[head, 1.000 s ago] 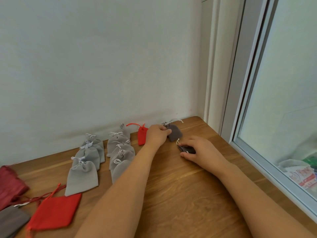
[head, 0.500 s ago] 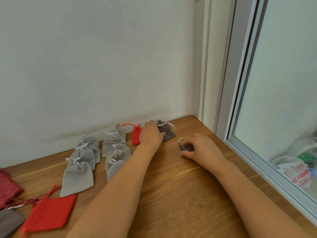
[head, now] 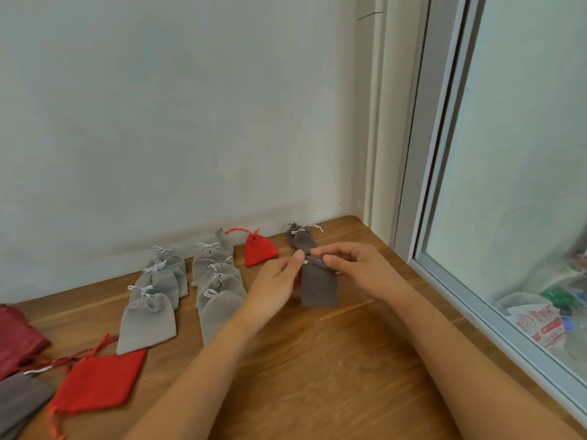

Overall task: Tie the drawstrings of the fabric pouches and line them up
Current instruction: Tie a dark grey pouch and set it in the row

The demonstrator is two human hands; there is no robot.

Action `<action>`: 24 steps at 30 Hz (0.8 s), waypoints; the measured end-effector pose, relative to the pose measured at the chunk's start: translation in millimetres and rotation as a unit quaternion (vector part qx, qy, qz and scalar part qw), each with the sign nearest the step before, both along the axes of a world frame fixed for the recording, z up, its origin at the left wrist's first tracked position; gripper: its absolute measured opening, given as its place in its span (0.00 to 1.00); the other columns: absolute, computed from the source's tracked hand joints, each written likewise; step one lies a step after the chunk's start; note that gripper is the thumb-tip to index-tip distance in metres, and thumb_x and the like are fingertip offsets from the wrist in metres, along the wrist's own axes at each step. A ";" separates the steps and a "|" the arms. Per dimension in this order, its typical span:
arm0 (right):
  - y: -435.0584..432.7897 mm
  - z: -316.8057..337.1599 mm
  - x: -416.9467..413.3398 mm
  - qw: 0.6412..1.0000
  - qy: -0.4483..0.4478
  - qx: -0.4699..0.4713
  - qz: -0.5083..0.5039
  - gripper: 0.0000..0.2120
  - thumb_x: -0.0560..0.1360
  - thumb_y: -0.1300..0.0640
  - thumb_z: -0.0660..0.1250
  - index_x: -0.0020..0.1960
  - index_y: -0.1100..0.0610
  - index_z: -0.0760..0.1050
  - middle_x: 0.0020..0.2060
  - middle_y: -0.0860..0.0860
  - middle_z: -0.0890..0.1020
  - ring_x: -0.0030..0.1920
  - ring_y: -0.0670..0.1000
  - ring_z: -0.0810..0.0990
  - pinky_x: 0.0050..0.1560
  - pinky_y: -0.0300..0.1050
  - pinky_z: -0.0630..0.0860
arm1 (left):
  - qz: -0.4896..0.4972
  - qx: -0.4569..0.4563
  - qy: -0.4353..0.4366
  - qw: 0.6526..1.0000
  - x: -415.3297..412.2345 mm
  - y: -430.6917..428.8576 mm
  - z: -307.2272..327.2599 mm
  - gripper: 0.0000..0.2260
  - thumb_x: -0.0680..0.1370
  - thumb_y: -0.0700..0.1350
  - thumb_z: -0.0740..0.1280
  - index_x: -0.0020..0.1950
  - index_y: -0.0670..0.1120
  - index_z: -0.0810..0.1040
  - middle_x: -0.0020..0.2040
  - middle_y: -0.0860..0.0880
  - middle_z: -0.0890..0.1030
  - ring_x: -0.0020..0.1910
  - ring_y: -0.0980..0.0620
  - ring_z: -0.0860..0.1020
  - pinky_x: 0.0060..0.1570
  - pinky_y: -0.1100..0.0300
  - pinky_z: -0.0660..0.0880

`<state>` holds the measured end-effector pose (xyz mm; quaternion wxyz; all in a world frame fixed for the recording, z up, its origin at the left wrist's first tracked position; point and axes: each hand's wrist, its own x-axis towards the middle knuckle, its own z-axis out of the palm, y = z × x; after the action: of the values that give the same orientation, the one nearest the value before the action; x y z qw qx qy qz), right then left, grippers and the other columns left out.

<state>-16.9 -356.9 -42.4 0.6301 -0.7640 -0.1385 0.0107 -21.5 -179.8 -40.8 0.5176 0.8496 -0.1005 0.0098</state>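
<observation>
Head view: dark grey pouch (head: 319, 287), flat, rectangular, slightly blurred, white cord (head: 305, 262) at top; left hand (head: 276, 281) and right hand (head: 359, 265) fingers (head: 328, 259) pinch its top edge above counter (head: 317, 376).

Light grey pouches (head: 147, 322) are arranged on the wooden tabletop (head: 317, 376) in two overlapping columns. A small red pouch (head: 259, 249) and a dark grey pouch (head: 303, 240) are placed near the wall (head: 190, 122). A large red pouch (head: 95, 385) is positioned front-left.
</observation>
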 end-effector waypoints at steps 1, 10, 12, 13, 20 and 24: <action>0.9 0.0 -0.1 1.000 0.001 0.001 0.008 0.11 0.78 0.62 0.65 0.58 0.54 0.80 0.50 0.48 0.84 0.47 0.39 0.82 0.43 0.33 0.77 | 0.010 -0.010 -0.010 1.000 -2.2 0.9 -3.6 0.18 0.83 0.50 0.56 0.37 0.47 0.77 0.30 0.54 0.75 0.29 0.61 0.73 0.35 0.68 0.68; 2.4 -5.0 0.4 0.999 -0.016 -0.017 0.035 0.12 0.75 0.65 0.69 0.56 0.54 0.81 0.44 0.45 0.85 0.43 0.39 0.82 0.43 0.33 0.77 | 0.052 -0.161 -0.007 0.986 5.3 12.2 -12.3 0.16 0.82 0.44 0.59 0.36 0.43 0.73 0.32 0.47 0.74 0.32 0.52 0.73 0.36 0.60 0.71; 2.0 -4.1 0.6 0.999 -0.019 -0.006 0.037 0.10 0.76 0.63 0.67 0.56 0.55 0.81 0.44 0.45 0.85 0.43 0.40 0.82 0.41 0.33 0.77 | 0.058 -0.183 0.006 0.981 5.2 12.9 -12.4 0.15 0.81 0.43 0.61 0.34 0.43 0.73 0.31 0.47 0.74 0.30 0.53 0.72 0.33 0.60 0.70; 1.3 -3.3 0.7 0.999 -0.015 -0.010 0.044 0.09 0.77 0.61 0.66 0.56 0.57 0.81 0.44 0.46 0.85 0.43 0.41 0.82 0.41 0.34 0.78 | 0.064 -0.185 0.005 0.981 4.2 13.2 -11.5 0.15 0.81 0.42 0.61 0.33 0.42 0.72 0.30 0.48 0.73 0.29 0.53 0.71 0.32 0.60 0.69; 4.7 -2.2 -2.0 0.997 -0.021 -0.030 0.064 0.16 0.79 0.53 0.60 0.46 0.62 0.81 0.35 0.51 0.83 0.36 0.47 0.81 0.41 0.37 0.78 | 0.046 -0.412 0.084 0.906 1.3 18.5 5.4 0.17 0.79 0.36 0.59 0.30 0.43 0.65 0.37 0.45 0.82 0.23 0.58 0.68 0.23 0.66 0.61; -4.6 2.9 -4.3 0.994 -0.077 -0.074 0.021 0.15 0.80 0.54 0.60 0.41 0.59 0.81 0.31 0.48 0.80 0.34 0.44 0.77 0.39 0.33 0.74 | 0.029 -0.432 0.093 0.897 1.2 25.4 11.3 0.17 0.80 0.35 0.56 0.32 0.47 0.63 0.25 0.52 0.71 0.21 0.58 0.62 0.22 0.67 0.57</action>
<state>-21.3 -361.5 -39.5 0.5589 -0.8040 -0.2014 -0.0252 -20.3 -154.4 -29.5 0.8402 0.5420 -0.0129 -0.0121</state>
